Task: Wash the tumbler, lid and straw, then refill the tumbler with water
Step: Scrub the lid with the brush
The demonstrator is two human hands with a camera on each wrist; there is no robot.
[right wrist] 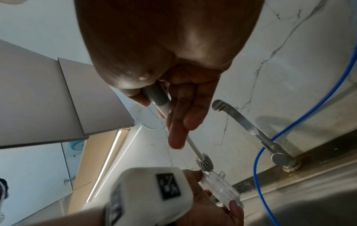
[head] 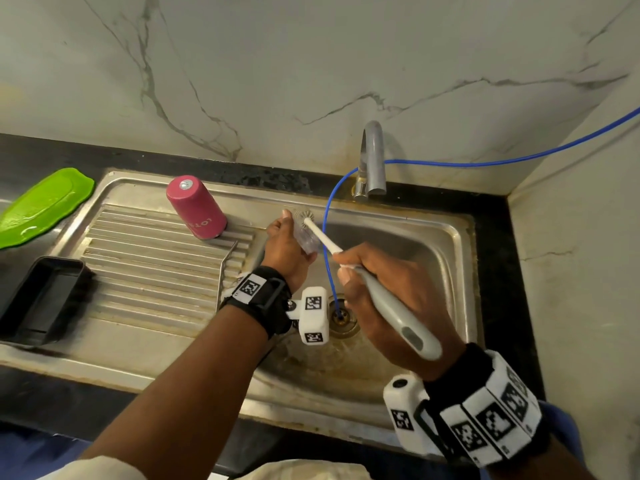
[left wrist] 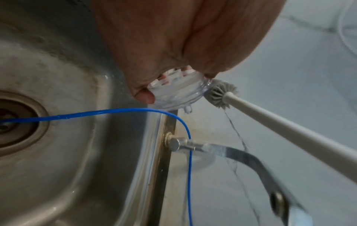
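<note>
My left hand (head: 287,244) grips the clear plastic lid (head: 306,237) over the left side of the sink basin; the lid (left wrist: 177,93) shows edge-on between thumb and fingers. My right hand (head: 377,292) holds a grey-handled bottle brush (head: 391,306), its round grey bristle head (left wrist: 220,94) touching the lid's rim (right wrist: 220,186). The pink tumbler (head: 195,207) stands upside down on the drainboard, left of both hands. I see no straw in any view.
The steel sink (head: 450,244) has a drain (head: 341,317) with a thin blue tube (head: 327,237) running into it from the right wall. The tap (head: 372,157) stands behind the basin. A green mat (head: 41,206) and a black tray (head: 38,303) lie at the left.
</note>
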